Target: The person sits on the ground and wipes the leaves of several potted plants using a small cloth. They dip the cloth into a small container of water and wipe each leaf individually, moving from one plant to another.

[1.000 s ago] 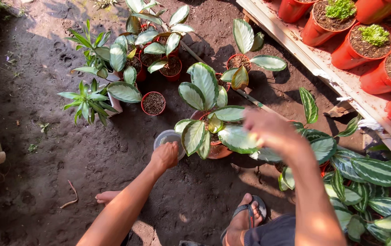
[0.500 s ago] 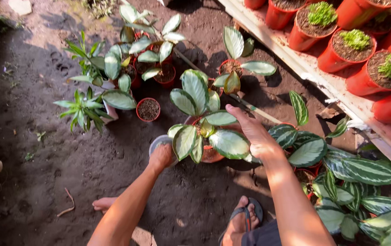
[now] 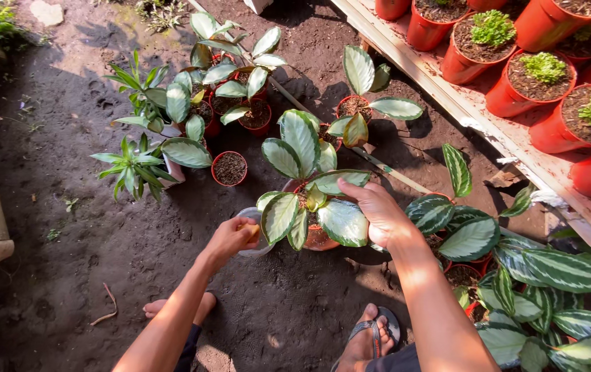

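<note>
L hand (image 3: 230, 238) grips clear pot (image 3: 248, 233) rim | R hand (image 3: 378, 213) half-open on plant (image 3: 309, 186) leaves | bare soil (image 3: 61, 275) left

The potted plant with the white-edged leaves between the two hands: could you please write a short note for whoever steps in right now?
Left hand: grips the rim of a small pale pot on the soil, left of the plant.
Right hand: rests on the leaves of the potted plant, fingers parting them.
The plant stands upright in its red pot on the dirt ground, among other potted plants; a soil-filled small red pot sits behind.
Done: both hands in place. Left: the plant is not lifted; both pots stand on the ground.
</note>
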